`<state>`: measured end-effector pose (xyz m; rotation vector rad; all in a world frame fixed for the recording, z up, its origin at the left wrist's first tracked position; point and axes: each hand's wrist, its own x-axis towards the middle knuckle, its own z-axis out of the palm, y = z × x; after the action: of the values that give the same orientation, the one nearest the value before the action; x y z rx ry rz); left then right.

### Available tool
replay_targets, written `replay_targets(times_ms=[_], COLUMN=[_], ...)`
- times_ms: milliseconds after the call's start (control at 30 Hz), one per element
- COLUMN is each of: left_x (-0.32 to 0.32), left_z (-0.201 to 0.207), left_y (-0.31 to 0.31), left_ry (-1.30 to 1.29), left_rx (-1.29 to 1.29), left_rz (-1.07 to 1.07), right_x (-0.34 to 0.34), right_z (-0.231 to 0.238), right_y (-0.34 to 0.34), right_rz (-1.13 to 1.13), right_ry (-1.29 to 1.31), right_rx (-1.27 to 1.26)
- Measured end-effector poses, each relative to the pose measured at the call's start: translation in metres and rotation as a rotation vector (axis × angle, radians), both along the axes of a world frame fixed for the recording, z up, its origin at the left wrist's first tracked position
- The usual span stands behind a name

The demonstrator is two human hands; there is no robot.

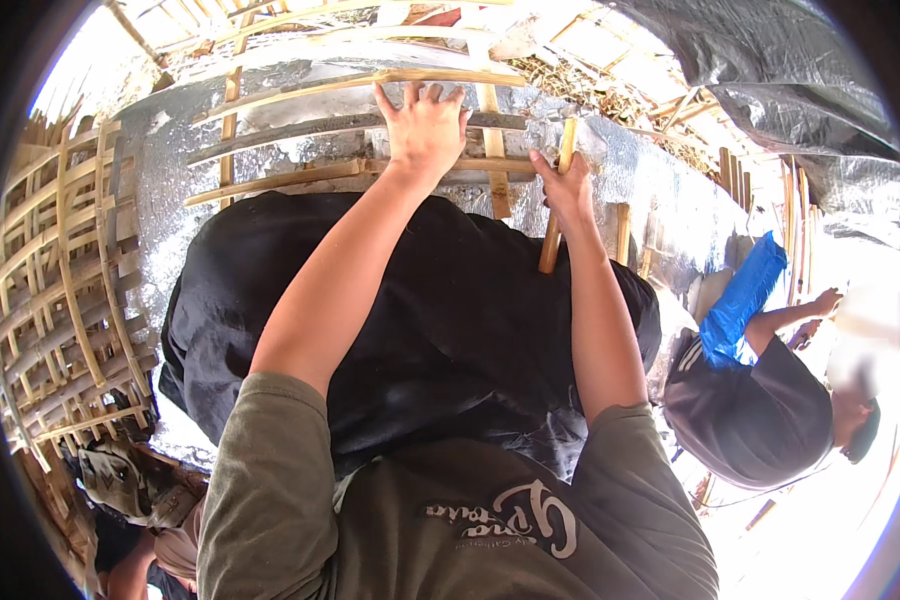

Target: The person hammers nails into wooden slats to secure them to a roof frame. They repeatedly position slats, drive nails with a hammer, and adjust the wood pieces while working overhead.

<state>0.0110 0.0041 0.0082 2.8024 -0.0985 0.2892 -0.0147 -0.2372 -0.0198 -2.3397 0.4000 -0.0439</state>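
A lattice of split bamboo slats (280, 178) lies in front of me, with long crosswise slats over short upright ones. My left hand (425, 125) rests on it, palm down and fingers spread, near the far slats. My right hand (568, 190) is closed round a short bamboo stick (552, 245) at the lattice's right end. The stick's upper end pokes out above the fingers and its lower end reaches down over the black cloth (450, 310) across my lap. How the hidden fingers wrap the stick is not visible.
Finished-looking bamboo lattice panels (60, 290) are stacked at the left. A person (750, 410) with a blue sleeve-like cover sits at the right. Another person (175, 550) is partly visible at lower left. Grey plastic sheeting (770, 80) hangs at upper right.
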Motion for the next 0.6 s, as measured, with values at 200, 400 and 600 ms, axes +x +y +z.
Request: replay_targets(times_ms=[200,400,600], left_x=[0.005,-0.006,-0.026], left_z=[-0.019,0.002,-0.007], left_y=[0.001,0.007,-0.007], left_ry=[-0.167,0.018,-0.087], left_rx=[-0.154,-0.049,0.295], left_rz=[-0.095,-0.221,-0.234], right_x=[0.0,0.0,-0.003], right_z=[0.0,0.022,0.023], right_y=[0.001,0.013,0.011], right_rz=[0.006,-0.002,-0.002], right_ry=[-0.007,0.111,0.067], right_rx=[-0.043,-0.073,-0.027])
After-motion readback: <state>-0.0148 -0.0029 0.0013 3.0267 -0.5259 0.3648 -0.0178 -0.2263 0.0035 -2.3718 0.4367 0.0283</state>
